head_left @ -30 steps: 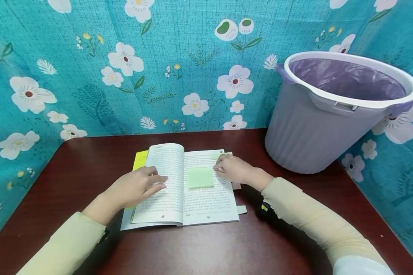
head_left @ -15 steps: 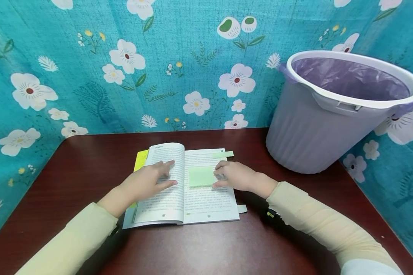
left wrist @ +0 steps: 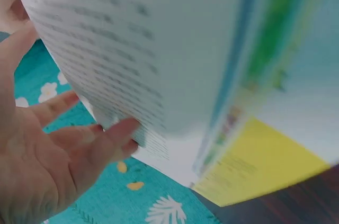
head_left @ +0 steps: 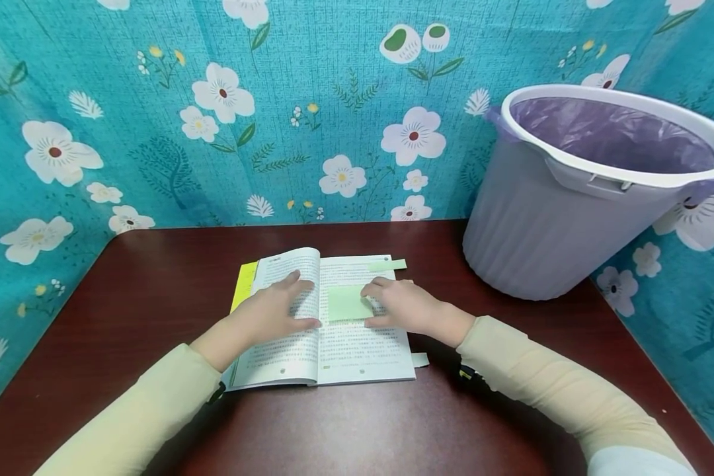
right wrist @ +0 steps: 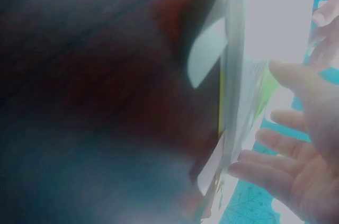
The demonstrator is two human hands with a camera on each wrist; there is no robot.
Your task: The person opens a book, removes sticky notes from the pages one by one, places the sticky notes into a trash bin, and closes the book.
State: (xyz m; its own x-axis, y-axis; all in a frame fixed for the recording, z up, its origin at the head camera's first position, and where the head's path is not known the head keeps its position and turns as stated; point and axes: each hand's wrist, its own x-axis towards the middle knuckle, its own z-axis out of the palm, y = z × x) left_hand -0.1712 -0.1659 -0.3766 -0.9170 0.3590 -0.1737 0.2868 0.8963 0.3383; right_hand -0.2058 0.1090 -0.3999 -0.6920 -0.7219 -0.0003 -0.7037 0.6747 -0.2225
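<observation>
An open book (head_left: 359,347) of printed text lies on the table. On its right page sits a pale green sticky note (head_left: 342,304), and a pale green strip (head_left: 387,265) juts past that page's upper edge. My left hand (head_left: 264,314) is over the left page, thumb and fingers spread toward the spine. Over the right page's outer side is my right hand (head_left: 409,305), its fingertips right at the sticky note's right edge. The right wrist view shows that hand's fingers (right wrist: 273,173) loosely extended beside the page edges. Neither hand grips anything.
A yellow sheet (head_left: 243,283) shows beneath the book's left side, and a whitish tab (head_left: 420,359) sticks out at lower right. A grey bin (head_left: 529,218) with a purple liner stands at the back right. Flowered teal cloth (head_left: 285,119) hangs behind the dark table (head_left: 357,430).
My left hand has moved right toward the spine and spread its fingers. The right hand has come down from the page's upper edge, uncovering the green strip, and its fingers have opened out.
</observation>
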